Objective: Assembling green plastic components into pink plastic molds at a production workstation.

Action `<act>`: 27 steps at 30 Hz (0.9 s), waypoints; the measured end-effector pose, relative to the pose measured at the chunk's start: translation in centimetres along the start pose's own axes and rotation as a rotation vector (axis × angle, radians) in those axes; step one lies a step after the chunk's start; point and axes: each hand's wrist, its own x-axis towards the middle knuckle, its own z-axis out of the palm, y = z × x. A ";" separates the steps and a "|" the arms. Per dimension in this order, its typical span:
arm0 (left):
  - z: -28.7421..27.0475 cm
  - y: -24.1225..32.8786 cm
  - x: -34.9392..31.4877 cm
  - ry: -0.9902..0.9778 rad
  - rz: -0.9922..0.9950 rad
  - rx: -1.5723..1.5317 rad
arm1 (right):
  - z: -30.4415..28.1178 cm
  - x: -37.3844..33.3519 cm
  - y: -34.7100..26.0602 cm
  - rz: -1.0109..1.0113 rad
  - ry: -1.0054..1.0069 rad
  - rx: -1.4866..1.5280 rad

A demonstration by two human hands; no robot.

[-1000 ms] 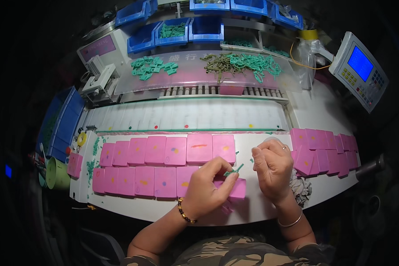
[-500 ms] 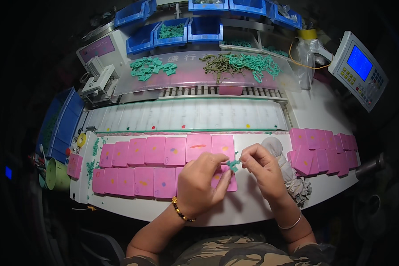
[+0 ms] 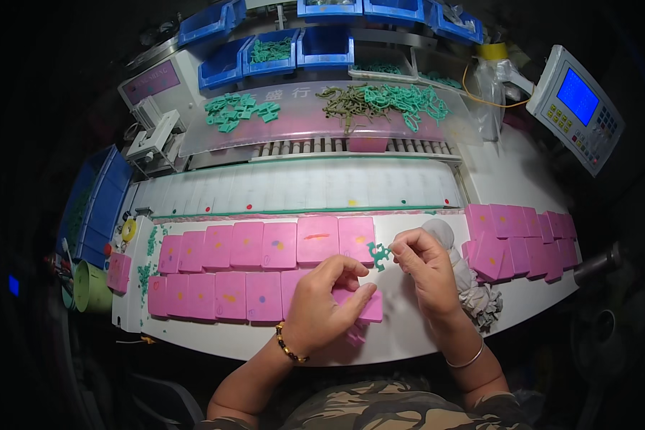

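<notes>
Green, the branched piece juts left from the pinched fingers of the right hand, apparently under inspection and next calling for gentle handling, while the left hand, thumb and forefinger parted, partly covers a pink block, whether gripped I cannot tell.

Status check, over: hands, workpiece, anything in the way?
Right hand pinching small green piece. Left hand partly open over pink block, hold on it unclear. Grey cloth beside right hand, apart from green piece.

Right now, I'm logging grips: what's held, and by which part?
The right hand pinches the small branched green piece by its right end; whether the left hand holds anything is unclear.
</notes>
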 end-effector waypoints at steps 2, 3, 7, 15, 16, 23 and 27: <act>0.1 -0.2 0.0 -0.015 -0.018 -0.034 | -0.1 0.0 0.2 0.004 -0.001 0.006; 0.1 -0.3 -0.1 -0.033 -0.037 -0.061 | -0.2 -0.1 0.3 0.014 -0.007 0.005; -0.1 0.1 0.0 -0.069 -0.141 -0.117 | -0.2 -0.1 0.4 0.011 -0.032 0.006; 0.0 0.1 0.1 0.020 -0.045 -0.168 | -0.1 -0.1 0.0 -0.031 -0.107 -0.021; 0.0 0.1 0.1 0.021 -0.025 -0.150 | -0.1 -0.1 0.0 -0.036 -0.108 -0.026; -0.2 0.2 0.0 0.025 0.013 -0.119 | 0.0 -0.2 -0.2 -0.066 -0.101 -0.060; -0.3 0.2 -0.1 0.012 -0.044 -0.156 | 0.0 -0.3 -0.2 -0.032 -0.097 -0.061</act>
